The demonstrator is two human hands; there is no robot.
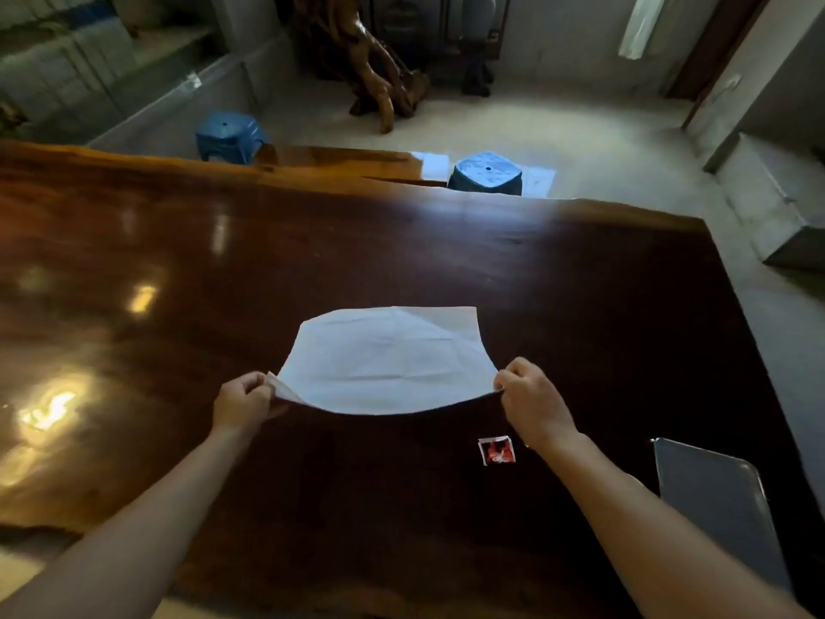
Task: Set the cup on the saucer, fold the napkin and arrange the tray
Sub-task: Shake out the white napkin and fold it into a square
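Observation:
A white napkin [384, 359] lies spread on the dark wooden table [580, 306], its near edge lifted off the surface. My left hand [241, 399] pinches the near left corner, and my right hand [533, 399] pinches the near right corner. The far edge of the napkin rests flat on the wood. A grey metal tray [714, 507] lies at the near right of the table, beyond my right forearm. No cup or saucer is in view.
A small red and white packet [497, 450] lies on the table just left of my right wrist. Two blue plastic stools [486, 172] [227, 136] stand beyond the far table edge. The table's right edge drops to a tiled floor.

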